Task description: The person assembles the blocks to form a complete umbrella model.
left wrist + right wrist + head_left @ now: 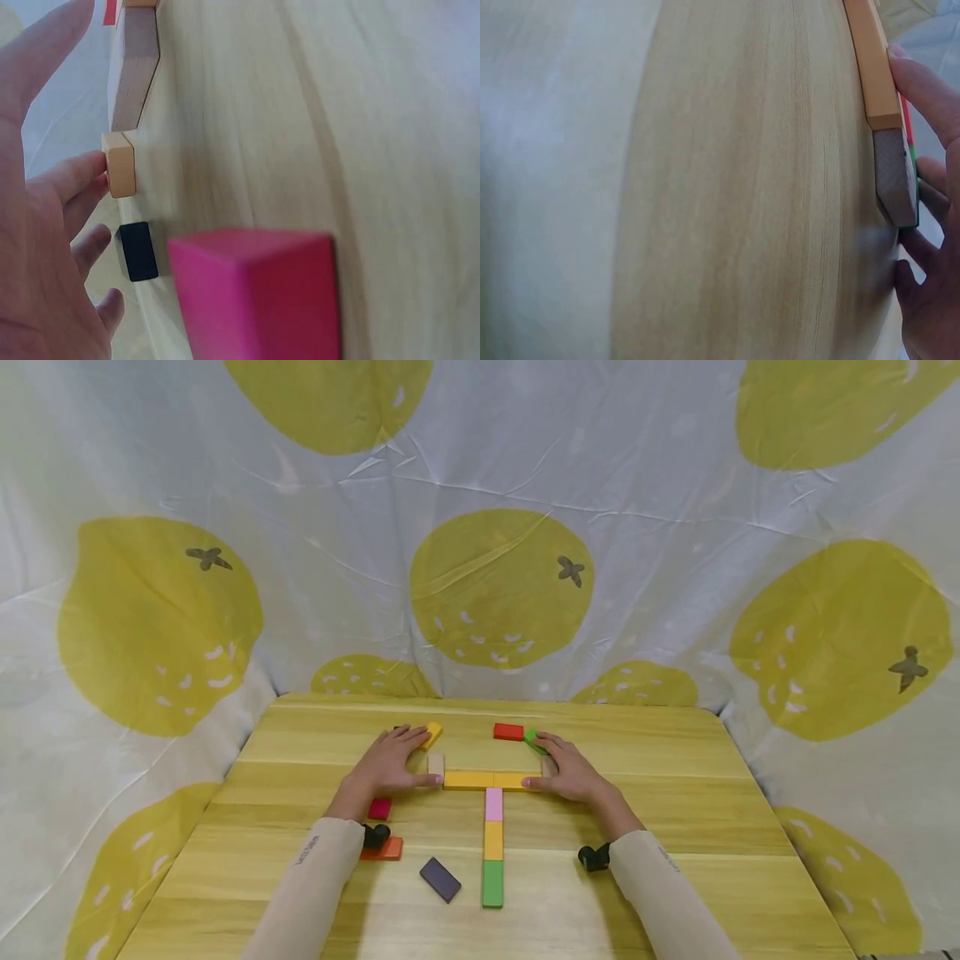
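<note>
Head view: nearest on the wooden table (547, 910), a green block (492, 885) starts a column running away through a yellow block (492, 841) to a pink block (493, 804). Left of it lie a dark block (440, 880), set askew, an orange block (391, 850) partly hidden by the wrist camera (376, 837), and a crimson block (379, 809). The column meets a yellow crossbar (468, 780) of two blocks end to end, with a pale block (436, 766) at its left tip and another, mostly covered, at its right. From here I see the left hand (392, 762) with fingers loosely spread, thumb by that left tip, index finger touching an amber block (431, 737). The right hand (573, 774) is spread too, thumb against the crossbar, index finger at a lime block (533, 740); whether they touch, I can't tell. A red block (508, 732) sits just beside. Behind hangs lemon-print cloth (502, 602).
</note>
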